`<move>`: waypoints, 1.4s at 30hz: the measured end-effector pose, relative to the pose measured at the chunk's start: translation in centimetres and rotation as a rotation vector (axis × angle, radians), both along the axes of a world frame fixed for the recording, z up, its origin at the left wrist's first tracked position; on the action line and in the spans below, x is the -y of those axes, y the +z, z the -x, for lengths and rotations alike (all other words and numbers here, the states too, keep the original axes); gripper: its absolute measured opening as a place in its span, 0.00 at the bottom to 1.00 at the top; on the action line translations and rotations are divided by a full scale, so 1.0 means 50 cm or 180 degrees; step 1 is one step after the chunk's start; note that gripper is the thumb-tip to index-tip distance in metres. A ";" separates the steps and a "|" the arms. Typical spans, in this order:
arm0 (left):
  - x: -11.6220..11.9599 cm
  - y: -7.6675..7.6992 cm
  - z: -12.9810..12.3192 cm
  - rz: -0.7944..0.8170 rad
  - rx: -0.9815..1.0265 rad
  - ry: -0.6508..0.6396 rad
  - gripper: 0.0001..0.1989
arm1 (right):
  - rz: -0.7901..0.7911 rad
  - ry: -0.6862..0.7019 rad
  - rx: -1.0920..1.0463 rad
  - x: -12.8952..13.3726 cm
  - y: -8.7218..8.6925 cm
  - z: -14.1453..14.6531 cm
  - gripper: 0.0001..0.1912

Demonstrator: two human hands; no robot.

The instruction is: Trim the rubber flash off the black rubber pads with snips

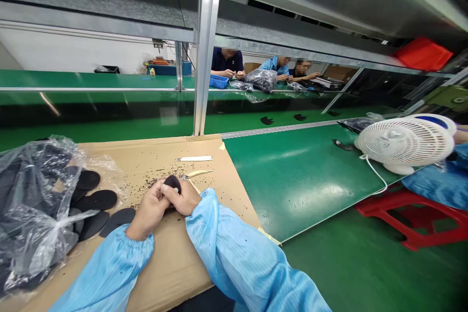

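Observation:
Both of my hands are closed around one black round disc [172, 183], held just above the brown cardboard sheet [175, 263]. My left hand [149, 210] grips its left side, and my right hand [185, 197] has its thumb pressed on the front. A small pale spot shows beside the right thumb; I cannot make out what it is. Beyond my hands lie a white knife-like tool [193, 159] and a pair of yellow-handled nippers [197, 173]. Many small black scraps [148, 181] are scattered around. Several flat black discs [103, 200] lie to the left.
A clear plastic bag [32, 214] of black parts fills the left side. At right are a white fan [405, 141], a red stool [413, 214] and part of another person in blue. A metal post [206, 53] rises behind the cardboard. Several co-workers sit across the green conveyor belt [234, 109].

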State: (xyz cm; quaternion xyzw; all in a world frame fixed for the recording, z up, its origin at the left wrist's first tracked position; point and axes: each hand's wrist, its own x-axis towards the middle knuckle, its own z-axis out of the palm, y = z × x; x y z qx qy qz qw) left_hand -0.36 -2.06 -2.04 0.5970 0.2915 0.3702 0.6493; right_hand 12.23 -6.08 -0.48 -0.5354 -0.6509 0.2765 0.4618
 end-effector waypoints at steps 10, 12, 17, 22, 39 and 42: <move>0.001 0.001 -0.004 -0.0022 0.0006 0.0058 0.25 | 0.0011 0.0028 -0.0021 -0.001 -0.003 -0.002 0.14; 0.001 0.000 -0.004 0.0018 0.0010 0.0050 0.25 | 0.0040 0.0023 -0.0021 0.000 0.000 -0.002 0.15; 0.001 -0.002 -0.005 0.0146 0.0036 0.0024 0.26 | 0.0151 -0.0062 -0.0046 0.001 0.002 -0.001 0.17; 0.000 -0.003 -0.005 0.0231 0.0075 -0.0027 0.28 | 0.0096 -0.0034 -0.0012 -0.002 -0.006 -0.003 0.18; 0.001 0.000 -0.003 0.0225 -0.0015 0.0044 0.28 | 0.0161 -0.0072 0.0068 0.001 0.005 -0.001 0.17; 0.000 0.000 -0.003 0.0178 -0.0020 0.0028 0.28 | 0.0135 -0.0062 0.0039 0.000 0.003 -0.001 0.17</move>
